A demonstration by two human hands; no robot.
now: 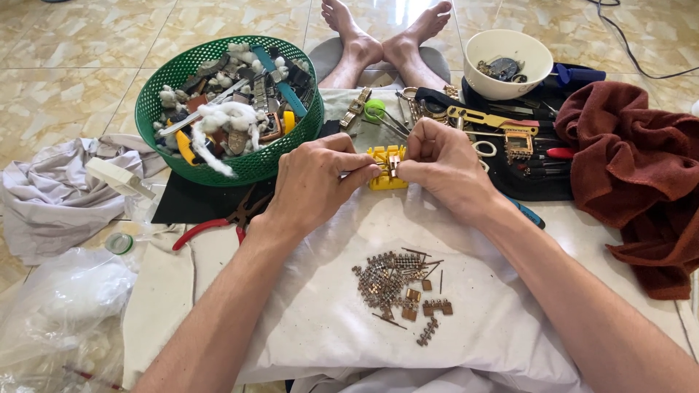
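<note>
My left hand [314,182] and my right hand [442,161] meet over a small yellow plastic holder block [384,179] on a white cloth [320,320]. Both pinch a small bronze metal watch-band piece [394,163] standing in the block. The fingertips hide most of that piece. A pile of several bronze band links and thin pins [401,285] lies on the cloth nearer to me, between my forearms.
A green basket [169,80] of watch parts and white fluff stands at the back left. Red-handled pliers [215,225] lie left of my left wrist. A white bowl [507,62], a black tool roll [510,124] and a dark red towel [633,167] sit to the right. My bare feet [386,36] rest beyond.
</note>
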